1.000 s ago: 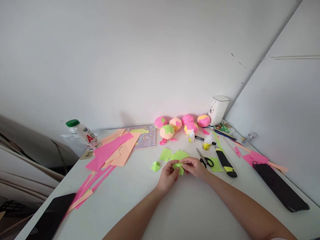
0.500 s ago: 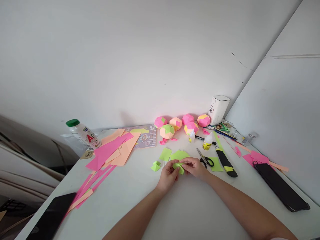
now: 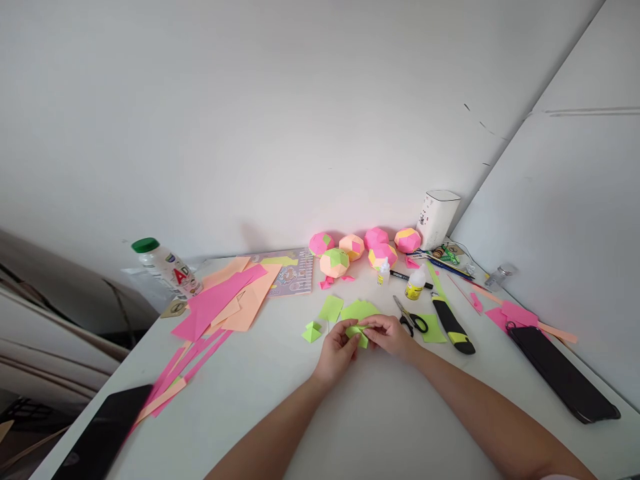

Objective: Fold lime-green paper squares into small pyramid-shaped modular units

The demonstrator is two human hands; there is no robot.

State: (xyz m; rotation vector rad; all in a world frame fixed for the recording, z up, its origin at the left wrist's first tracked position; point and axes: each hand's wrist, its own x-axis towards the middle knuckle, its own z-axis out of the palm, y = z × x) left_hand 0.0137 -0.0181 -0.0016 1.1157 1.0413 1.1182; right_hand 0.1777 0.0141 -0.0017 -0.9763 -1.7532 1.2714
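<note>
**Booth:** We're live at the surface (image 3: 250,373)! Where's the paper?

**Me:** Right here! The green paper piece (image 3: 358,337) sits between my hands, around the middle of the surface, well in from its left edge and short of the back edge by the wall. Touching down or just above? I can't tell.

**Booth:** And the grip?

**Me:** Clamped from both sides! My left hand (image 3: 336,351) pinches it between thumb and fingers, my right hand (image 3: 391,335) pinches the opposite side.

**Booth:** How should it handle?

**Me:** Next to no weight, I'd judge! Dry paper, so little slip; stiffer along a crease, floppy across a flat panel. Squeeze hard and it'd crumple; pull two ways and it could tear.

**Booth:** Best hold, then?

**Me:** Fingertips on the folded edges, light pressure, middle left alone! Same care, I'd say, for the small green fold (image 3: 311,333) near my left hand, out toward the left edge: take it by its rim, or it may flatten.
</note>
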